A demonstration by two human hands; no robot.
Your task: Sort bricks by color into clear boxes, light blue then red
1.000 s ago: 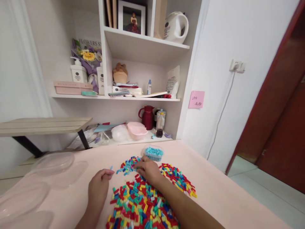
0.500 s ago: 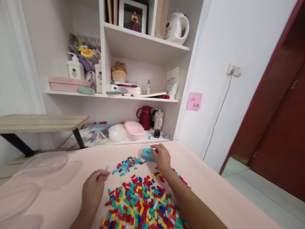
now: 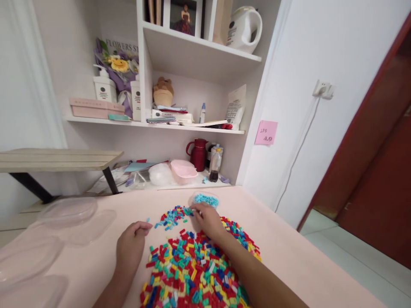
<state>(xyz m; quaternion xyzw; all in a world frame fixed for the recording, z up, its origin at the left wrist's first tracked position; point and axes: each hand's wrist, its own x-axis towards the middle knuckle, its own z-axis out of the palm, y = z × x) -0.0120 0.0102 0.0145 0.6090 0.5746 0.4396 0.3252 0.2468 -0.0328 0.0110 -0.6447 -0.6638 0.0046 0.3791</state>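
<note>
My left hand (image 3: 132,244) rests on the pink tabletop left of the bricks, fingers closed. A light blue toy brick (image 3: 148,220) shows just past its fingertips; whether they grip it I cannot tell. My right hand (image 3: 208,220) reaches to the right edge of a small pile of mostly blue bricks (image 3: 173,216), with thumb and fingers closed together. What lies between those fingertips is too small to make out. Behind this hand stands a clear tub (image 3: 217,201) of light blue bricks. A large heap of mixed-colour bricks (image 3: 192,269) spreads below, partly under my right forearm.
Several clear plastic lids or tubs (image 3: 69,209) lie at the left of the table. A slatted wooden stand (image 3: 61,159) rises at the back left. Behind the table, a shelf holds a pink basket (image 3: 183,172), a red jug (image 3: 198,155) and a bottle (image 3: 215,166).
My right hand has moved from the clear tub down and left to the small pile, so the tub's bricks show more fully. My left hand stays put; the view has shifted slightly.
</note>
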